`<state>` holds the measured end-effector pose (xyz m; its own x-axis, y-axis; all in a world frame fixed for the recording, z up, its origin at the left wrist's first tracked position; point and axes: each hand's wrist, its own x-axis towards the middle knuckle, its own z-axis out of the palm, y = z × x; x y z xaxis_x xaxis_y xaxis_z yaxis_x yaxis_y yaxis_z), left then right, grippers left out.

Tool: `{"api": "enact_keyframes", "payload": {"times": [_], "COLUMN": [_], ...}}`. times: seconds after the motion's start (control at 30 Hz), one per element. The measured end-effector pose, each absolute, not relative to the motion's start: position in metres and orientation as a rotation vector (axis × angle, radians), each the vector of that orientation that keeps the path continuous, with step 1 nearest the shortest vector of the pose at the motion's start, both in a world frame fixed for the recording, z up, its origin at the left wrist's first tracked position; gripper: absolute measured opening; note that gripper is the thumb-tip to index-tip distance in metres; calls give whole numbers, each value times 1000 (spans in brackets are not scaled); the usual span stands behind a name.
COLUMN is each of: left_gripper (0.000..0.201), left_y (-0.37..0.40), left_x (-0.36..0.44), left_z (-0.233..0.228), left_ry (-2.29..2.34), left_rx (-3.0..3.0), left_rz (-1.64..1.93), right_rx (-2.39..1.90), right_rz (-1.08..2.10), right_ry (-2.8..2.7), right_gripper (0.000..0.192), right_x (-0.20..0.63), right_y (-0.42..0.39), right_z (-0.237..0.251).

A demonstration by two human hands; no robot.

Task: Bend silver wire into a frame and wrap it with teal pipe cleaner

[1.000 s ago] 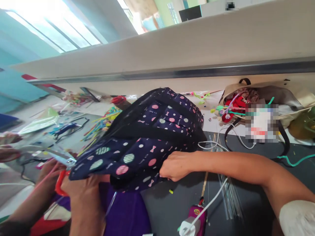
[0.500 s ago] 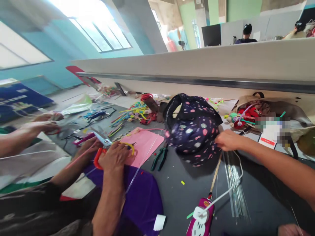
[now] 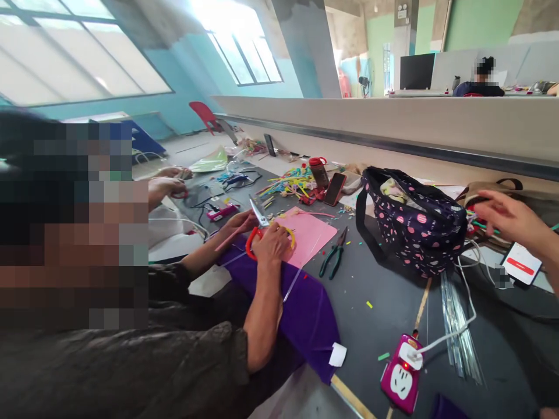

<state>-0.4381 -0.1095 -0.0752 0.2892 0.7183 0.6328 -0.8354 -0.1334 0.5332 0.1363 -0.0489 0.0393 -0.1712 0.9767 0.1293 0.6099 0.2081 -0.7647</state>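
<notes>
My right hand reaches in from the right edge, its fingers apart and nothing seen in them. It is just beside a navy patterned fabric bag, in front of a brown bag with colourful twisted pieces. The navy bag stands upright on the dark table, its top open and light cloth showing inside. At the lower right corner only a sliver of my left hand shows; its fingers are hidden. Beneath the right wrist lies a phone with a lit screen.
On the left, a co-worker holds scissors over a pink sheet. Green-handled pliers, a pink power socket with a white cable, and clear strips lie on the table. A low partition runs behind.
My right hand has let go of the navy bag and moved right and up. The bag now stands more upright with its opening visible. The whole view has shifted left.
</notes>
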Motion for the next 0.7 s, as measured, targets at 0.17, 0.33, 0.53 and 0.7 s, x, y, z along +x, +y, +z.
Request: {"api": "enact_keyframes", "payload": {"times": [0.17,0.33,0.53,0.7], "left_gripper": [26,27,36,36], "left_y": [-107,-106,-100,-95], "left_x": [-457,-468,-486,-511], "left_z": [-89,-100,-119,-138], "left_ry": [-195,-255,-92,174], "left_rx": [1177,1056,898,929], "left_rz": [1284,1219,1343,1480], "right_rx": [-1645,-1563,-1520,-1638], "right_rz": [1455,1342,981,567], "right_ry": [-1705,-1499,-1501,-1519], "right_gripper": [95,88,54,34], "right_x": [112,61,56,66], "right_y": [-99,-94,-23,40], "right_z": [-2,-58,-82,-65]}}
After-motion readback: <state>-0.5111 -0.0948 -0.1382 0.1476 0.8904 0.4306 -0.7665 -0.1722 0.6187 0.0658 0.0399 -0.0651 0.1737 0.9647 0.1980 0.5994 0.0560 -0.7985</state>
